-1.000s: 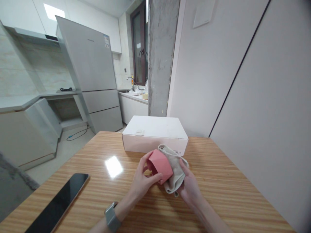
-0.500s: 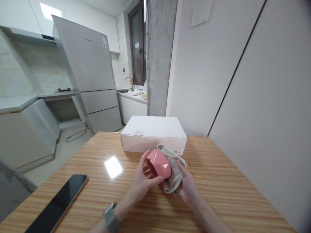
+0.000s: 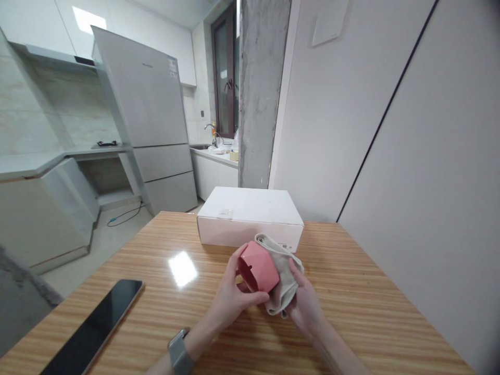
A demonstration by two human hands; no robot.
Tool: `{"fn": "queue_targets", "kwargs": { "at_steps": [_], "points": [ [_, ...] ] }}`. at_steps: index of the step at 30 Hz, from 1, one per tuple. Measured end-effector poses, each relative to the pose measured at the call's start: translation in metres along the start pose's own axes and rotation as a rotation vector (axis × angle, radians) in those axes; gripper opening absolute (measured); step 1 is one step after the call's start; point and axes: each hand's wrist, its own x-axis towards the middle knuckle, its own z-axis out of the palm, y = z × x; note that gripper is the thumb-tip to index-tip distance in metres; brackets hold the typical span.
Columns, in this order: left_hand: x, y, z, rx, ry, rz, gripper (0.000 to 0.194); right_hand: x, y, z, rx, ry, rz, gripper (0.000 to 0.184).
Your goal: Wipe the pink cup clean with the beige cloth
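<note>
My left hand (image 3: 231, 299) grips a pink faceted cup (image 3: 258, 267), held on its side just above the wooden table (image 3: 351, 291), its mouth turned to the left. Fingers and thumb of that hand wrap round the cup's rim. My right hand (image 3: 307, 304) holds a beige cloth (image 3: 282, 276) pressed against the cup's right side and base. A watch sits on my left wrist.
A closed white cardboard box (image 3: 250, 216) lies on the table just beyond the hands. A dark phone (image 3: 96, 325) lies face up at the table's near left. A white wall runs along the right. A fridge (image 3: 146, 120) and kitchen counters stand beyond the table at left.
The cup has turned a little in my left hand, and the cloth has shifted slightly against it. Both hands stay in nearly the same place.
</note>
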Motion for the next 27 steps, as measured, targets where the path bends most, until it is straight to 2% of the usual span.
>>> {"fn": "queue_targets", "kwargs": {
  "at_steps": [3,4,8,11,14,18,22,25,27],
  "points": [
    [0.004,-0.001,-0.003,-0.082,0.046,-0.027,0.075,-0.002,0.002,0.002,0.002,-0.003,0.014,0.03],
    [0.006,-0.003,-0.005,-0.096,0.074,-0.027,0.073,-0.003,0.002,0.003,0.006,-0.017,0.016,0.03],
    [0.012,-0.012,-0.007,-0.182,0.136,-0.093,0.087,-0.004,0.002,0.005,-0.009,-0.067,0.033,0.034],
    [0.011,-0.01,-0.005,-0.163,0.122,-0.117,0.077,-0.004,0.003,0.003,-0.014,-0.051,0.036,0.036],
    [0.006,0.002,-0.003,-0.101,0.082,-0.093,0.082,-0.003,0.003,0.0,-0.017,-0.038,0.037,0.033],
    [-0.001,0.011,-0.002,0.067,0.035,0.091,0.093,-0.002,0.002,-0.003,-0.03,-0.047,0.045,0.033],
    [-0.002,0.006,-0.006,0.335,0.045,0.313,0.1,-0.002,0.002,-0.002,-0.029,-0.044,0.044,0.034],
    [0.0,-0.001,-0.009,0.58,0.041,0.469,0.094,-0.002,0.002,-0.001,-0.042,-0.005,0.004,0.033],
    [0.0,-0.002,-0.01,0.646,0.023,0.512,0.089,-0.002,0.002,-0.001,-0.044,-0.005,-0.005,0.034]
  ]
}}
